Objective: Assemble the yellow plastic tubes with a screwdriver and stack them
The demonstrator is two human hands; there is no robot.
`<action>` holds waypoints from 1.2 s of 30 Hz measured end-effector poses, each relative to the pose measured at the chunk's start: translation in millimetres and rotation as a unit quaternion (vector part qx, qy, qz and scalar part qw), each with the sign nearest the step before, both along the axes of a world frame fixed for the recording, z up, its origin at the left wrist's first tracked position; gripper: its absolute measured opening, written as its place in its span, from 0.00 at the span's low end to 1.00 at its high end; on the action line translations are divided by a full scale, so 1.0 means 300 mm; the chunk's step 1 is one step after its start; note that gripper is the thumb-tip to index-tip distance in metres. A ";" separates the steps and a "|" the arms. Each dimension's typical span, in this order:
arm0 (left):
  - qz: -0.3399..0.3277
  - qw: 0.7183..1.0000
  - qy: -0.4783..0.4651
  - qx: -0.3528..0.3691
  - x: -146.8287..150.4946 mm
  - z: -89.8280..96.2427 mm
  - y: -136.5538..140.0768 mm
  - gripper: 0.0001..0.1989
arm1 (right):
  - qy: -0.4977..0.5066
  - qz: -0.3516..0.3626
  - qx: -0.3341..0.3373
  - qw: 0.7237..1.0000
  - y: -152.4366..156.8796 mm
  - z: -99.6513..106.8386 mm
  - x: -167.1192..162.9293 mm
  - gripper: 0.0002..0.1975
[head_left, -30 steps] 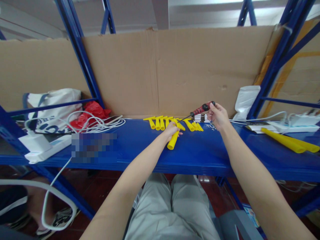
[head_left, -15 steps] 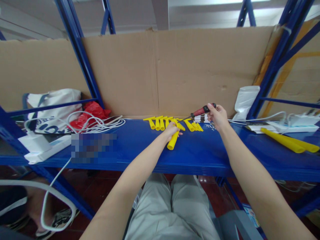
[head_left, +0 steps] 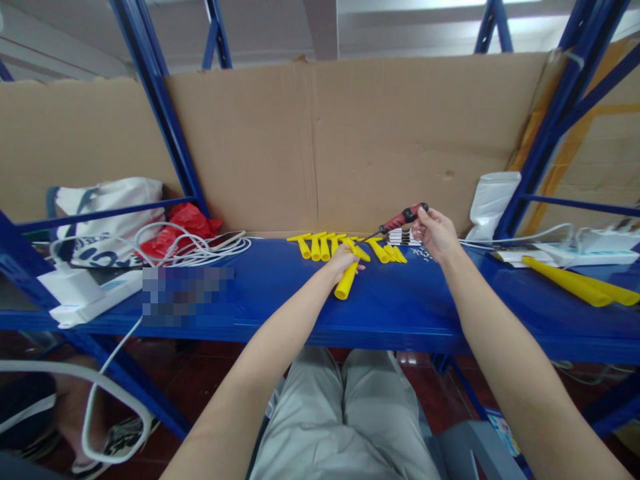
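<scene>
My left hand (head_left: 342, 263) is closed around a yellow hollow tube-shaped piece (head_left: 345, 287), whose round open end points toward me over the blue shelf. My right hand (head_left: 437, 235) pinches the black end of a screwdriver (head_left: 401, 220) with a red and black handle. The shaft slants down and left to the yellow piece by my left fingers; whether its tip touches is too small to tell. Several similar yellow pieces (head_left: 315, 248) lie in a row behind my left hand, and more yellow parts (head_left: 385, 252) lie to its right.
Small scattered bits (head_left: 423, 253) and striped white items (head_left: 399, 237) lie near my right hand. Two long yellow cones (head_left: 575, 283) rest at the right. White cables (head_left: 220, 252), a red bag (head_left: 186, 227) and a power strip (head_left: 95, 299) occupy the left. Cardboard (head_left: 380, 140) walls the back.
The screwdriver's handle end has risen slightly, and my right fingers have shifted on it. My left hand and the yellow piece stay in place.
</scene>
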State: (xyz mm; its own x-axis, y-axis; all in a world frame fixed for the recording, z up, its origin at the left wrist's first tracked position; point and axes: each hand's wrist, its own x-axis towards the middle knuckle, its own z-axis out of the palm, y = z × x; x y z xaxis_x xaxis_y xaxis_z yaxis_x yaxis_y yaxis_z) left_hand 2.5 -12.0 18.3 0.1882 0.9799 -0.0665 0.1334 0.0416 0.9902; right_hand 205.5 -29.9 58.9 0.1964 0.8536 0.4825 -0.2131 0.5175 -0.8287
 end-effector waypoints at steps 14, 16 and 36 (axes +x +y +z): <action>-0.009 1.000 -0.004 0.008 -0.001 -0.005 0.002 0.14 | -0.004 -0.050 0.010 0.999 0.016 -0.010 -0.001 0.28; -0.013 1.000 -0.006 0.007 -0.003 -0.005 0.005 0.14 | -0.003 -0.056 0.009 0.998 0.018 -0.011 -0.002 0.28; -0.016 0.999 -0.035 0.025 0.009 -0.012 0.006 0.19 | 0.031 -0.163 0.063 0.984 0.033 -0.013 -0.007 0.26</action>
